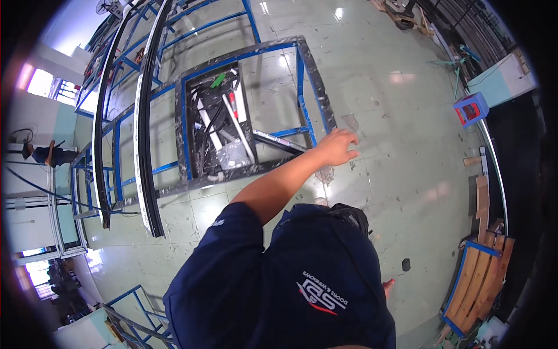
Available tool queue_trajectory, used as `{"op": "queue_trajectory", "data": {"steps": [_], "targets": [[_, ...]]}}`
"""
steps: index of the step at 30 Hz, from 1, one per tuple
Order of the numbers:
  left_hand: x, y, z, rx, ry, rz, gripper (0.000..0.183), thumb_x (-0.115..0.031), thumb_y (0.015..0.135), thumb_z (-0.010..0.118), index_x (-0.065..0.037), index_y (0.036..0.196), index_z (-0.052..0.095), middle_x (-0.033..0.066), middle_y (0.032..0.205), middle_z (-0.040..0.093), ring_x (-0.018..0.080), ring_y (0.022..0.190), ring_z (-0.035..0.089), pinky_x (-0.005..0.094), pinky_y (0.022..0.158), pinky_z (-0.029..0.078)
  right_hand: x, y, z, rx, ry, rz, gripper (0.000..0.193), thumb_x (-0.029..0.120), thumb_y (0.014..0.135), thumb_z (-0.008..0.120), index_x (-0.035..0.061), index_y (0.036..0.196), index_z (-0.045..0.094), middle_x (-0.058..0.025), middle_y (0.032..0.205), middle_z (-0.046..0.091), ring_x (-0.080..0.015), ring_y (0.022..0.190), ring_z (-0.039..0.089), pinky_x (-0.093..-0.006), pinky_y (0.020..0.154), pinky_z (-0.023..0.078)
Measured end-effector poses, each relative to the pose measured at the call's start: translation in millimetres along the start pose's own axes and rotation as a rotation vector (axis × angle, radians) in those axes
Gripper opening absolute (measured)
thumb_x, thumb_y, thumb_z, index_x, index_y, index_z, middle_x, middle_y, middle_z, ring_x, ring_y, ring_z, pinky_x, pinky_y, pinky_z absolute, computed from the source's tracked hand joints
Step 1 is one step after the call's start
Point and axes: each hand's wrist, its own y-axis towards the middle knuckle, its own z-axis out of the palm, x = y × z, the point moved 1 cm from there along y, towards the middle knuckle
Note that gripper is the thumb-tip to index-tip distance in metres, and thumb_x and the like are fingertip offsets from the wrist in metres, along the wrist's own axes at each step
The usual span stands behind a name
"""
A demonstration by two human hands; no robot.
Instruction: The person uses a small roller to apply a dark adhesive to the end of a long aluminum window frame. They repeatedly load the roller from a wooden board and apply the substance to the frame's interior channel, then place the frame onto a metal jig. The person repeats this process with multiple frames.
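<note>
My left hand (340,146) is stretched forward beside the near right corner of a blue metal frame table (318,90). Its fingers are apart and slightly curled, and nothing shows in them. Only a small part of my right hand (389,286) shows at the right side of my body; its fingers are mostly hidden. Set into the table is a dark tray (185,139) holding white strips (237,127), a green piece (218,80), a red-and-white piece (233,104) and black scraps. A dark bar with a pale label (279,141) lies near the tray's right side.
Two long black-and-white profiles (143,128) lie across blue racks on the left, their ends jutting toward me. A person (52,155) is at the far left. At right are a blue-and-red plastic box (471,109) and a wooden-slatted blue stand (478,285). A dark object (406,264) lies on the tiled floor.
</note>
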Motion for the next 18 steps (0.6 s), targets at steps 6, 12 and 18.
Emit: {"op": "queue_trajectory", "data": {"steps": [6,12,18], "targets": [[83,179,34,0.096,0.150,-0.292,0.043,-0.036,0.088,0.071,-0.010,0.122,0.064,0.0178,0.127,0.063,0.0384,0.124,0.058,0.0476,0.101,0.050,100,110,80,0.029,-0.153,0.082,0.051,0.068,0.095,0.057,0.0180,0.088,0.050,0.0032,0.057,0.038,-0.0112,0.043,0.036,-0.0290,0.040,0.028],[157,198,76,0.232,0.142,-0.642,0.051,-0.040,0.087,0.070,-0.005,0.124,0.063,0.0205,0.123,0.067,0.0386,0.115,0.065,0.0491,0.096,0.053,263,256,222,0.167,-0.378,0.110,0.049,0.067,0.095,0.057,0.0194,0.086,0.050,0.0033,0.058,0.038,-0.0109,0.043,0.037,-0.0291,0.039,0.029],[145,207,116,0.200,-0.128,-0.934,0.053,-0.044,0.088,0.070,-0.003,0.122,0.065,0.0217,0.119,0.069,0.0385,0.115,0.065,0.0476,0.094,0.053,540,408,476,0.495,-0.612,-0.062,0.046,0.066,0.096,0.058,0.0221,0.085,0.051,0.0048,0.059,0.039,-0.0097,0.042,0.037,-0.0278,0.037,0.029]]}}
